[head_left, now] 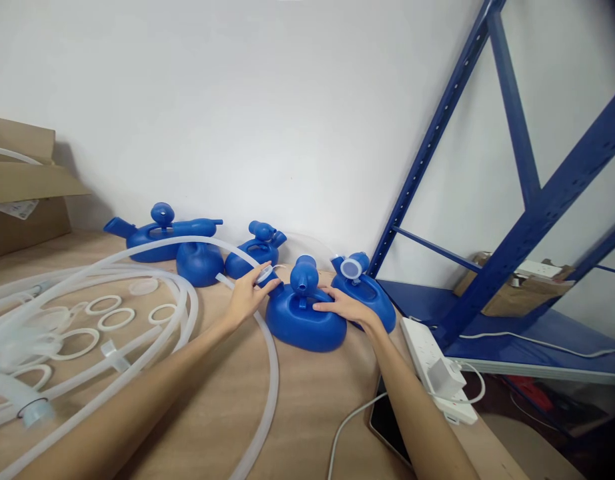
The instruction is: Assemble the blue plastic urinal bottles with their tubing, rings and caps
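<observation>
A blue plastic urinal bottle [307, 330] stands on the table in front of me, with a round blue piece [304, 275] on top of its handle. My left hand [247, 293] is closed at the bottle's slanted neck, pinching a small translucent cap [264, 273] at its mouth. Whether the cap is fully seated I cannot tell. My right hand [347, 307] grips the same bottle at the right end of its handle, thumb in front and fingers partly hidden. Close to my right hand, another blue bottle [377, 310] carries a whitish round cap [351, 269].
Several more blue bottles [200, 263] stand near the wall. Coiled translucent hose [187, 300], white rings [116, 319] and plastic bags cover the left side. A cardboard box [27, 220] is at far left. A power strip [427, 360], phone [387, 420] and blue shelf frame [437, 127] are right.
</observation>
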`<state>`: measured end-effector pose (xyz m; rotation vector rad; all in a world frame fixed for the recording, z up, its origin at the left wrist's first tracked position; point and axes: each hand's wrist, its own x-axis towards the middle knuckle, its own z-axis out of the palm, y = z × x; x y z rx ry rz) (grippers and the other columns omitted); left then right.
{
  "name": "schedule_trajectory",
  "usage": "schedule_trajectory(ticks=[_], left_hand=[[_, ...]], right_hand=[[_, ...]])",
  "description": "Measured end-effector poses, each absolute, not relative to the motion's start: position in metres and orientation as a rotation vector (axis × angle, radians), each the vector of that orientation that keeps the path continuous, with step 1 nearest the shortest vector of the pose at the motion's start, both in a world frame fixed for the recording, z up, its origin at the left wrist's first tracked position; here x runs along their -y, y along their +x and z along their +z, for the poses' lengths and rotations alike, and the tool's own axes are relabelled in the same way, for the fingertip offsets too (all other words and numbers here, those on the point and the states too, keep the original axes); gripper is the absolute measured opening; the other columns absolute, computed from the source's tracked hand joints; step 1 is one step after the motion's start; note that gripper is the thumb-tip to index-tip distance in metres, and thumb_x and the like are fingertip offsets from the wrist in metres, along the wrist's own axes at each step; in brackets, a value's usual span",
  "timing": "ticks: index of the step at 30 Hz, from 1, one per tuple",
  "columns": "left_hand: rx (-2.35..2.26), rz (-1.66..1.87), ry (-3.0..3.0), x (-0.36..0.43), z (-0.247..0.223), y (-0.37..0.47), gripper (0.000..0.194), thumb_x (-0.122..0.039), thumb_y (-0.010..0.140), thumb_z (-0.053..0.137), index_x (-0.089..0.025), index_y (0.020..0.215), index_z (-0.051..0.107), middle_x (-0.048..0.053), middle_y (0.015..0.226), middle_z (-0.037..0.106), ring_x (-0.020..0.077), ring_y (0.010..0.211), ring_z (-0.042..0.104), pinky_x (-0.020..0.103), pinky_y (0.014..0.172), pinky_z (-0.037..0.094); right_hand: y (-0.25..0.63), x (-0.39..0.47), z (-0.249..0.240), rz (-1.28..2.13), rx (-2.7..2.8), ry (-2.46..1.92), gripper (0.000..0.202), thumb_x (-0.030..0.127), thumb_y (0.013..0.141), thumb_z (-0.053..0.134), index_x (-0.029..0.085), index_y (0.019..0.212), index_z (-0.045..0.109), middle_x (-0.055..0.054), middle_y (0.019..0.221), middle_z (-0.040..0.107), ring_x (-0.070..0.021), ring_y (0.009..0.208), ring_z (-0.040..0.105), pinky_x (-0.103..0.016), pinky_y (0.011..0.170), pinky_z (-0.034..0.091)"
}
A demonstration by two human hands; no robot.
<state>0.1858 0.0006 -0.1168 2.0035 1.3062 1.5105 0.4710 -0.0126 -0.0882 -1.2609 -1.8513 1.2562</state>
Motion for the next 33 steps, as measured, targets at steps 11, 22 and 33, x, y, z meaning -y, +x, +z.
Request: schedule_trajectory(ticks=[11,22,33], left_hand=[[-1.237,1.748,2.014,-0.005,-0.141,0.201,0.047,-0.045,0.101,0.053,-0.020,0.139,0.062,0.012,0.147,0.062,0.0285,0.136,0.058,0.043,0.115,0.047],[-1.394,1.484,2.248,0.009,-0.120,0.200,0.040,-0.042,0.103,0.047,-0.021,0.135,0.059,0.012,0.130,0.071,0.0264,0.113,0.071,0.038,0.098,0.055],[-1.527,0.990,2.814,0.012,-0.056,0.218,0.029,-0.032,0.099,0.049,-0.019,0.098,0.075,0.015,0.103,0.073,0.0333,0.103,0.065,0.053,0.101,0.036]], right_hand=[[0.467,0.010,-0.087,1.059,2.037,-1.182,0.050,0.050,0.083,0.077,0.026,0.126,0.072,-0.006,0.147,0.060,-0.0344,0.138,0.052,-0.052,0.122,0.036],[0.476,0.002,-0.098,1.104,1.907,-1.101,0.037,0.050,0.073,0.084,0.023,0.098,0.080,-0.005,0.138,0.064,-0.0336,0.126,0.059,-0.048,0.115,0.041],[0.472,0.012,-0.092,1.129,1.901,-1.071,0.037,0.050,0.072,0.085,0.024,0.099,0.081,-0.006,0.133,0.068,-0.0345,0.121,0.064,-0.049,0.111,0.045]])
